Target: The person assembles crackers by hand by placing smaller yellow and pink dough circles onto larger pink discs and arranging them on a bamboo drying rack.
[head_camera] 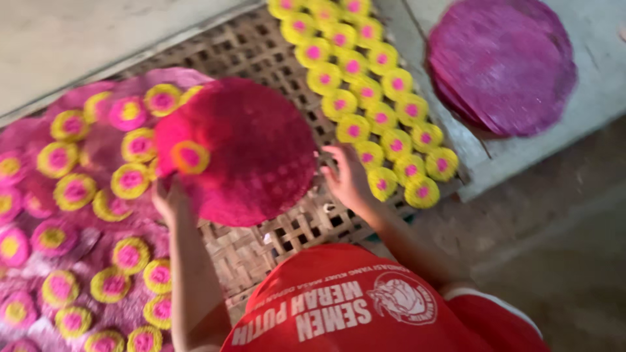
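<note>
My left hand (171, 199) holds a large round deep-pink disc (251, 150) by its lower left edge, lifted over a woven bamboo tray (274, 234). One small yellow disc with a pink centre (190, 157) sits on the large disc near my fingers. My right hand (345, 176) is just right of the large disc, fingers apart, beside rows of small yellow discs with pink centres (365, 91) laid on the tray. Blur hides whether its fingertips touch the large disc.
On the left, large pink discs topped with several small yellow-and-pink ones (78, 215) cover the tray. A stack of purple round discs (502, 65) lies on a grey ledge at the upper right. My red shirt (365, 306) fills the bottom.
</note>
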